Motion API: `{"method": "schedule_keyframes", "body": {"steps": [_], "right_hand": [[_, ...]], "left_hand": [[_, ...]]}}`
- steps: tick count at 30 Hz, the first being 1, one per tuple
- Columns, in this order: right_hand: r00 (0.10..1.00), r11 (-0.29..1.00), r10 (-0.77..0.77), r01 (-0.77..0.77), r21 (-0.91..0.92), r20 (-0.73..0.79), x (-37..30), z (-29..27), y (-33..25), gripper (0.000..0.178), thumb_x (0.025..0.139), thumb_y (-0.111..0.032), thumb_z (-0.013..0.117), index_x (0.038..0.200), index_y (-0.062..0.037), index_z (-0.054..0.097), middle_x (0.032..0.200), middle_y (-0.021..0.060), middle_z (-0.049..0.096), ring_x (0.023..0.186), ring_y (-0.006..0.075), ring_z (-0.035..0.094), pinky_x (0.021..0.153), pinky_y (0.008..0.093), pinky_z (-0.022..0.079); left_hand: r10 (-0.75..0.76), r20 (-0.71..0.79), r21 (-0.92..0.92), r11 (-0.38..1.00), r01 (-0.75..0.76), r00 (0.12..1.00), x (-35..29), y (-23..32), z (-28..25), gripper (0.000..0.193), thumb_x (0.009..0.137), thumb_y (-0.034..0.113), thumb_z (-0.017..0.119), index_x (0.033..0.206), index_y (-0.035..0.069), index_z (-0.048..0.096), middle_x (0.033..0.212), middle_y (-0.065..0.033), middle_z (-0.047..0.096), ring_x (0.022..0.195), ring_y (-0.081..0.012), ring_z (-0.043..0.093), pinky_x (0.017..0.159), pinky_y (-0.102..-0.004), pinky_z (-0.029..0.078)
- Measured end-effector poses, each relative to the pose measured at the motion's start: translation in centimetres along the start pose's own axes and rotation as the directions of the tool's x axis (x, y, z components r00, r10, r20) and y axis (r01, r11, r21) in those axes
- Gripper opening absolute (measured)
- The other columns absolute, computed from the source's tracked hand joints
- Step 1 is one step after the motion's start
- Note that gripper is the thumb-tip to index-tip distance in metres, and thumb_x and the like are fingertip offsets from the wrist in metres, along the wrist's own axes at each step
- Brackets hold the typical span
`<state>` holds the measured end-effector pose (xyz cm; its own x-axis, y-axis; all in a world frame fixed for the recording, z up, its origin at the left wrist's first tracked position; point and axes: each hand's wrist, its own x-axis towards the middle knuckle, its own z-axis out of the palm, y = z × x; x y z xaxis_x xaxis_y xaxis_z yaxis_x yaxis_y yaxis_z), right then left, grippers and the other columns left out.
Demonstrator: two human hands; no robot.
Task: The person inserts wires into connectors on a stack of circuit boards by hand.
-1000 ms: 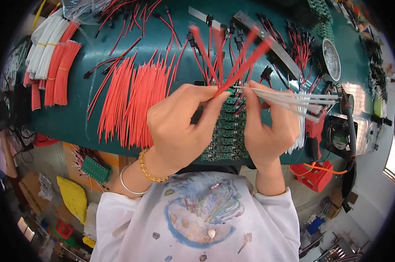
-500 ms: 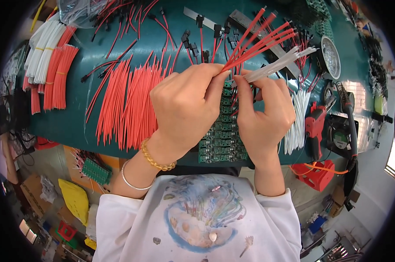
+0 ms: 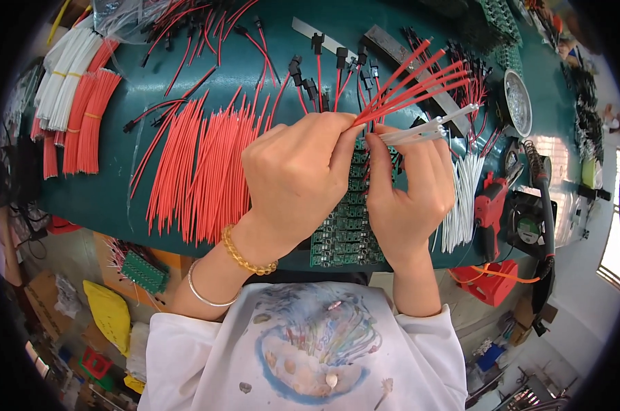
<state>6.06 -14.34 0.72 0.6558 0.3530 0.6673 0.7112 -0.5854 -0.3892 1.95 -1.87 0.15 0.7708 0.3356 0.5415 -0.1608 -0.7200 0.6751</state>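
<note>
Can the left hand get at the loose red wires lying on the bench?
Probably not yet: the left hand is pinching a bunch of red wires. The loose red wires lie uncovered just beside it.

Red wires point(image 3: 409, 82) and white wires point(image 3: 426, 129) over green circuit boards point(image 3: 347, 233) on a teal surface point(image 3: 145, 89); gold beaded bracelet point(image 3: 245, 255).

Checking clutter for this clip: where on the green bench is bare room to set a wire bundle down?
Bare green table shows between the bundled wires at the left edge and the loose red wires. A smaller patch lies above those, near the black-plug leads. It is crowded under both hands, over the circuit boards, and rightward by the white wires and round dish.
</note>
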Motion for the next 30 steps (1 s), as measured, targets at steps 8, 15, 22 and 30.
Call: {"method": "schedule_keyframes", "body": {"steps": [8, 15, 22, 30], "right_hand": [[0.998, 0.999, 0.048, -0.048, 0.01, 0.034, -0.02, -0.05, -0.23, 0.019, 0.068, 0.003, 0.072, 0.084, -0.0014, 0.064, 0.078, 0.0075, 0.064, 0.063, 0.023, 0.053, 0.053, 0.0326, 0.042], [0.998, 0.999, 0.039, -0.04, 0.005, 0.048, 0.1, -0.14, -0.36, 0.021, 0.068, 0.005, 0.072, 0.086, -0.0012, 0.064, 0.078, 0.008, 0.064, 0.063, 0.0236, 0.053, 0.054, 0.0329, 0.042], [0.998, 1.0, 0.03, -0.03, 0.005, 0.047, -0.03, -0.04, -0.36, 0.021, 0.067, 0.007, 0.071, 0.086, -0.0002, 0.063, 0.077, 0.0093, 0.063, 0.063, 0.0254, 0.053, 0.052, 0.034, 0.041], [1.0, 1.0, -0.027, 0.027, -0.011, 0.007, 0.03, 0.05, -0.19, 0.02, 0.07, 0.006, 0.073, 0.085, -0.001, 0.062, 0.076, 0.0094, 0.063, 0.06, 0.0253, 0.052, 0.051, 0.0344, 0.04]], "left_hand": [[0.002, 0.019, 0.014, 1.0, -0.003, 1.0, 0.07, -0.06, 0.0, 0.008, 0.076, 0.007, 0.071, 0.08, 0.006, 0.064, 0.069, -0.0059, 0.063, 0.053, -0.0239, 0.058, 0.049, -0.0334, 0.043], [0.055, 0.03, 0.071, 0.996, -0.057, 0.998, 0.14, -0.13, 0.06, 0.009, 0.076, 0.007, 0.07, 0.083, 0.005, 0.064, 0.067, -0.0061, 0.062, 0.053, -0.0236, 0.058, 0.049, -0.0335, 0.042], [0.057, 0.004, 0.065, 0.996, -0.057, 0.998, -0.22, -0.31, 0.17, 0.011, 0.074, 0.001, 0.072, 0.085, 0.003, 0.068, 0.07, -0.009, 0.065, 0.054, -0.0241, 0.059, 0.049, -0.0327, 0.043], [0.021, -0.033, 0.004, 1.0, -0.021, 0.999, -0.12, -0.03, 0.07, 0.011, 0.075, 0.003, 0.074, 0.084, 0.003, 0.069, 0.068, -0.0092, 0.065, 0.051, -0.0234, 0.058, 0.048, -0.0313, 0.043]]}}
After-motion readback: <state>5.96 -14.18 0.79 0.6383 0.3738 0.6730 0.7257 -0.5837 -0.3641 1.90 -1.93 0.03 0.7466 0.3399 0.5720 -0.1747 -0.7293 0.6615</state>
